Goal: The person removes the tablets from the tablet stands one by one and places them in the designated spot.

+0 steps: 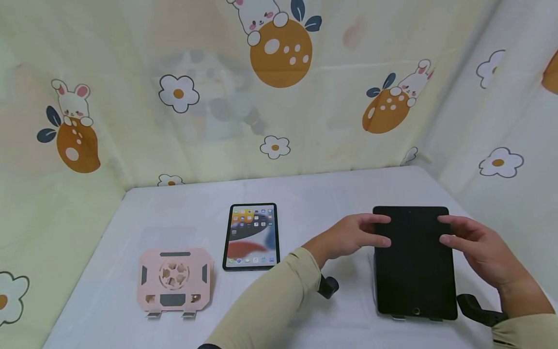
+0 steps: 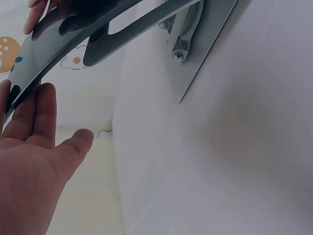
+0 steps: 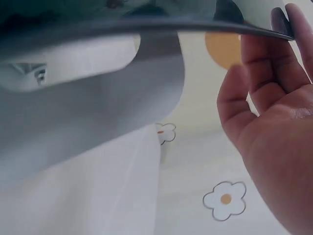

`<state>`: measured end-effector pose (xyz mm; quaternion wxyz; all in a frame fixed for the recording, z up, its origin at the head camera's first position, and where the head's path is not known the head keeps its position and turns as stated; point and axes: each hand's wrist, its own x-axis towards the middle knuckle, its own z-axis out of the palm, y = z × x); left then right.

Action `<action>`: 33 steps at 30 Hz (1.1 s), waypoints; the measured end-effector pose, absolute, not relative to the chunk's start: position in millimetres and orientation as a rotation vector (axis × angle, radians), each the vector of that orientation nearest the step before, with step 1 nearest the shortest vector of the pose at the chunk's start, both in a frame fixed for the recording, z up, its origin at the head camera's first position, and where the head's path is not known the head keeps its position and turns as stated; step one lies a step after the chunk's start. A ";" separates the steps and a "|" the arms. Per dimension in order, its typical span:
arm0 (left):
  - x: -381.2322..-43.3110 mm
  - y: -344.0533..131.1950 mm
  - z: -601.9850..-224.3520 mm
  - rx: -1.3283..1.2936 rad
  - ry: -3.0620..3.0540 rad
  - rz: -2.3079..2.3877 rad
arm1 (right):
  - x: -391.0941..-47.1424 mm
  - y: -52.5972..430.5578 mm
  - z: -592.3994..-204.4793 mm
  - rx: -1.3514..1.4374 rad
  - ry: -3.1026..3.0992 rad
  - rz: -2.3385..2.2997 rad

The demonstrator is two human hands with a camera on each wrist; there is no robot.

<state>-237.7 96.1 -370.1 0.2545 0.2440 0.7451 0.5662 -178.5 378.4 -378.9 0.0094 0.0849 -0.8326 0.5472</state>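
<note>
A black tablet (image 1: 414,271) with a dark screen and a home button leans on a grey metal stand (image 2: 195,49) at the right of the table. My left hand (image 1: 348,235) holds its upper left edge, some fingers over the front and others behind, as the left wrist view shows. On the opposite edge, my right hand (image 1: 479,247) pinches the tablet in the same way. Beneath the tablet, the right wrist view shows the stand's grey plate (image 3: 112,103) with a cut-out. Most of the stand is hidden from the head view.
A second tablet (image 1: 252,237) with a lit home screen lies left of centre. Further left is a pink stand (image 1: 198,286) with grey pads and a round cut-out. Patterned curtains (image 1: 331,126) rise behind and beside the white table (image 1: 183,213).
</note>
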 end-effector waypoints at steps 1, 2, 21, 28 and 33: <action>-237.7 94.1 -369.3 0.671 2.027 1.537 | -178.2 376.6 -377.2 0.282 -2.573 1.746; -237.5 91.8 -368.1 0.681 2.030 1.537 | -178.2 374.5 -375.6 0.302 -2.545 1.783; -230.3 53.6 -357.8 0.619 2.185 1.727 | -176.8 323.4 -354.5 0.445 -2.595 1.628; -232.9 43.0 -356.3 0.546 2.282 1.729 | -181.6 303.2 -352.4 0.357 -2.656 1.476; -237.3 32.0 -356.5 0.514 2.320 1.711 | -187.9 286.9 -352.5 0.301 -2.642 1.431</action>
